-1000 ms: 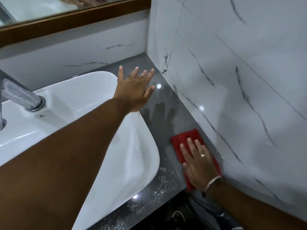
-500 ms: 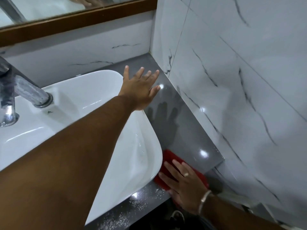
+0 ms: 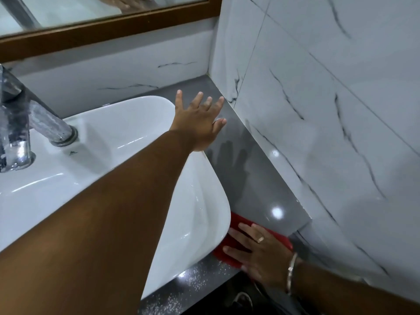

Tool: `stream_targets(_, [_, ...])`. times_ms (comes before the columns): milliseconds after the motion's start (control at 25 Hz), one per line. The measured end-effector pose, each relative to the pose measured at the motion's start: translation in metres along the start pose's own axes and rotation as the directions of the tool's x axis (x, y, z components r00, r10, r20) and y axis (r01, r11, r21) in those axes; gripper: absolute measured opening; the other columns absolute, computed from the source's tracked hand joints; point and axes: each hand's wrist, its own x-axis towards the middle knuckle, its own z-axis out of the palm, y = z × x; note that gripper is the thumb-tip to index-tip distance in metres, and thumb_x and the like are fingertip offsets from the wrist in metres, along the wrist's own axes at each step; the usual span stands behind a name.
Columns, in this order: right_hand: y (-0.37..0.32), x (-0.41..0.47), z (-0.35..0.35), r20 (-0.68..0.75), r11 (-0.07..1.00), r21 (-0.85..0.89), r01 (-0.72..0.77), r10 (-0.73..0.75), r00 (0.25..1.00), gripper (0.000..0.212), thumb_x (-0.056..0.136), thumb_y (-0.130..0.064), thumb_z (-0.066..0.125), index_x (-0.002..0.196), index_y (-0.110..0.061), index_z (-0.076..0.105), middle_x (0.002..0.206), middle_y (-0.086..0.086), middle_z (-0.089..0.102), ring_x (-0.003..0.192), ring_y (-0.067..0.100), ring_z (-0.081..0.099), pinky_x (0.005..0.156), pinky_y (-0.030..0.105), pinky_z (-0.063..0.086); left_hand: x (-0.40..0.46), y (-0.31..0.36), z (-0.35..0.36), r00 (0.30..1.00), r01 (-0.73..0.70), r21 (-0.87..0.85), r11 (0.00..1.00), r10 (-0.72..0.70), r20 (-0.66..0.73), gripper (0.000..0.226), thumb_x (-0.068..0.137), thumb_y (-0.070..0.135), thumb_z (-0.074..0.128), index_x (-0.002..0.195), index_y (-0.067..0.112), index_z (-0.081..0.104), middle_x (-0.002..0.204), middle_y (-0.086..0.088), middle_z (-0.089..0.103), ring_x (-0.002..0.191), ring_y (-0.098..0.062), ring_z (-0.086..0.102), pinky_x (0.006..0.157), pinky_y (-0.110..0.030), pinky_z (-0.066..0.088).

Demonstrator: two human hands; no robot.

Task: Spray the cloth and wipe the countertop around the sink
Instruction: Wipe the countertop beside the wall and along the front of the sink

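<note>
Nearest the front edge, the grey bench (image 3: 256, 178) carries a scatter of white specks (image 3: 193, 278) just below the corner of the white sink (image 3: 127, 123); that strip looks not yet wiped. Just beyond it the right hand (image 3: 261, 253) lies flat, fingers spread, pressing the red cloth (image 3: 236, 223) onto the bench, with the cloth's inner edge touching the sink's side. The hand pins the cloth under the palm rather than gripping it; a ring and a bracelet show on that hand and wrist. Farther along, the stretch of bench between sink and marble wall (image 3: 318, 110) shines and reflects light, so it appears already cleaned, though a gloss alone does not prove it. Farther still, the left hand (image 3: 200, 119) is open with fingers fanned, holding nothing, hovering over or resting at the sink's far right rim; contact cannot be told. No spray bottle is in view, so spraying seems done. Judged so, the right side is nearly finished; the front strip remains, and the tap (image 3: 27, 123) side cannot be judged.
</note>
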Motion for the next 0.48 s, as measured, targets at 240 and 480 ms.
stream_targets(240, [0.074, -0.019, -0.026, -0.071, 0.825, 0.063, -0.561, 0.565, 0.822, 0.059, 0.093, -0.043, 0.028, 0.139, -0.015, 0.052, 0.145, 0.028, 0.045, 0.122, 0.054, 0.051, 0.091, 0.068, 0.046, -0.086, 0.028, -0.014, 0.996, -0.045, 0.079, 0.996, 0.051, -0.076, 0.069, 0.105, 0.054, 0.013, 0.162, 0.015, 0.020, 0.167, -0.014, 0.025, 0.156, -0.035, 0.013, 0.120, -0.065, -0.005])
stream_targets(480, [-0.061, 0.030, -0.018, -0.099, 0.818, 0.258, -0.514, 0.552, 0.828, 0.062, 0.085, -0.040, 0.042, 0.142, -0.019, 0.049, 0.150, 0.024, 0.041, 0.133, 0.049, 0.040, 0.104, 0.063, 0.033, -0.289, 0.019, 0.000, 0.984, 0.151, -0.078, 0.985, -0.142, 0.109, 0.081, 0.100, 0.070, 0.009, 0.164, 0.021, 0.013, 0.170, -0.003, 0.012, 0.157, -0.028, 0.006, 0.122, -0.059, -0.010])
